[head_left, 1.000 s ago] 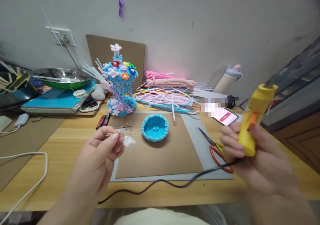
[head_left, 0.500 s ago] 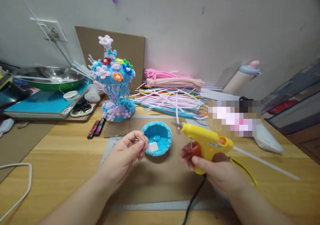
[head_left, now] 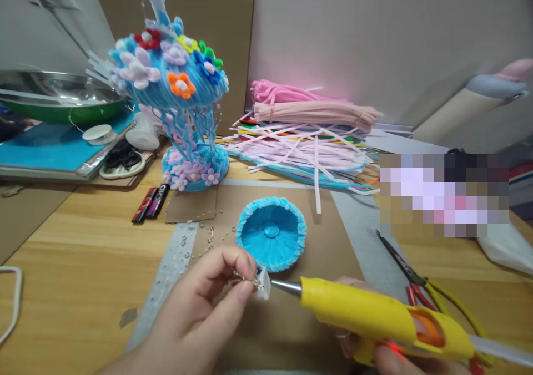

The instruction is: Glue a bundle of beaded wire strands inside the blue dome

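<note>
My left hand (head_left: pixel 204 303) pinches the gathered ends of some clear bead strings between thumb and fingers. A small white square piece (head_left: pixel 263 284) sits at those fingertips. In my right hand (head_left: pixel 393 362) is a yellow hot glue gun (head_left: pixel 362 305), gripped by its handle; its metal nozzle points left, touching or almost touching the white piece. The handle and most of that hand are cut off by the bottom edge. Just behind the fingertips rests a blue fuzzy-rimmed bowl-shaped piece (head_left: pixel 272 250), hollow side up. Loose bead strands (head_left: pixel 210 233) trail over the cardboard (head_left: pixel 325 258) beside my left hand.
A blue jellyfish-like craft with flowers (head_left: pixel 175 81) stands at back left. Bundled pipe cleaners (head_left: pixel 312 109) lie behind the bowl piece. Pliers with red and yellow handles (head_left: pixel 420 280) are on the right. Scissors (head_left: pixel 122 161), spools and a metal pan (head_left: pixel 62 100) occupy the left.
The glue gun has come down and leftward, its nozzle now at the white piece by my left fingertips. My view has moved nearer, and the pliers now show.
</note>
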Demonstrator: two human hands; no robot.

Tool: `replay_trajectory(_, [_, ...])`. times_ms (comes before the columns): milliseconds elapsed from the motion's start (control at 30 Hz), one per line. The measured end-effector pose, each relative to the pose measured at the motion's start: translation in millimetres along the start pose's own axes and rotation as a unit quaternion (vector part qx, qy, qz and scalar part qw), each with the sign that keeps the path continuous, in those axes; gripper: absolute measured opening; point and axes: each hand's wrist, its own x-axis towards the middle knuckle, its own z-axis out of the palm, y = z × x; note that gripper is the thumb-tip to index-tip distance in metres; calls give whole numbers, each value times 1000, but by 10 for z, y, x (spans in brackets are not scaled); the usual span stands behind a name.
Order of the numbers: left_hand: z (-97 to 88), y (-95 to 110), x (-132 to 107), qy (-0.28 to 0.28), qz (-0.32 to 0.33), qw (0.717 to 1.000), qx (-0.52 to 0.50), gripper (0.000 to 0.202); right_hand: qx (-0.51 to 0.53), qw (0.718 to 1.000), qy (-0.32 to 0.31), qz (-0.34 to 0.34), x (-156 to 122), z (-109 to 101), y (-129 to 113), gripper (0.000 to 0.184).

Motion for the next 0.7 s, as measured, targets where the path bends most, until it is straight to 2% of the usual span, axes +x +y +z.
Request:
replay_trajectory(133, [10, 5, 12, -5, 43, 998, 54, 11, -25, 998, -42, -29, 17, -23, 17, 31])
replay_trajectory(233, [26, 13, 15, -7, 51, 996, 75, 12, -39, 998, -40, -7, 0, -35, 31, 33])
replay_trajectory(433, [44, -8, 17, -1, 50, 996, 68, 11, -54, 998, -24, -5, -95, -40, 121, 12])
replay_trajectory(567, [37, -8, 17, 3, 49, 996, 68, 11, -64, 997, -25, 24, -157, -81, 164, 12])
replay_trajectory(700, [36, 9, 23, 6, 46, 996, 71, 11, -69, 997, -39, 22, -138, -93, 183, 6])
